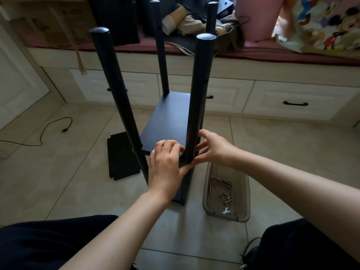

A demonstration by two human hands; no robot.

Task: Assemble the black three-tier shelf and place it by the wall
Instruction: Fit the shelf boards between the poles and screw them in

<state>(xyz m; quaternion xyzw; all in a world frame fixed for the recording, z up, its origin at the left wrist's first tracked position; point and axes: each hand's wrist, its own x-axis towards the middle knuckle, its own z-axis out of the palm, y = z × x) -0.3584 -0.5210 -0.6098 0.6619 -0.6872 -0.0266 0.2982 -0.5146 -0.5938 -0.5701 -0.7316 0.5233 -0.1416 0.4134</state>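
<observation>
A partly built black shelf stands on the tile floor, with several round black poles rising from it. One shelf board (167,121) sits fixed between the poles partway up. My left hand (167,166) and my right hand (212,147) meet at the near right pole (198,98), at the level of that board. The fingers of both hands pinch around the pole's joint; whatever small part lies between them is hidden. A second loose black board (121,156) with notched corners lies flat on the floor to the left.
A clear plastic tub (227,215) holding bolts and a small white wrench sits on the floor at the right. White drawers (292,102) and a cluttered window bench run along the back. A black cable (48,129) trails at the left. My legs are at the bottom.
</observation>
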